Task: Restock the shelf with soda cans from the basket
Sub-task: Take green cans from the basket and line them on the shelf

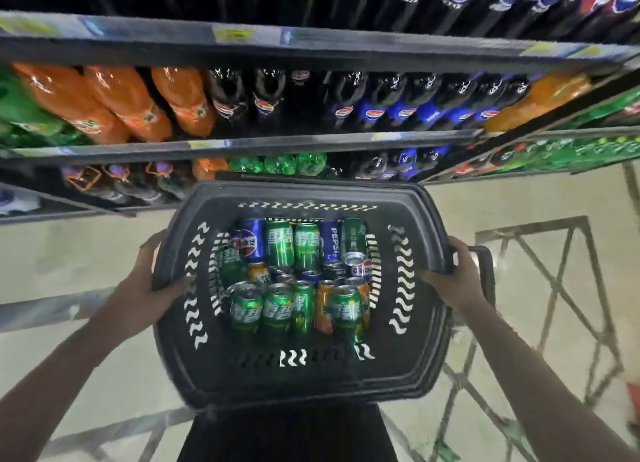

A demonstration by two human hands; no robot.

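Before the shelf (311, 142) of bottles we carry the black basket (304, 382), left hand (145, 288) and right hand (457, 278) each curled over a side rim. Loaded, it likely feels heavy. The soda cans (294, 274) inside look rigid and slick; we'd grasp each around its middle.

Both arms outstretched, left hand (145, 281) at nine o'clock and right hand (457, 274) at three, fingers curled, gripping.
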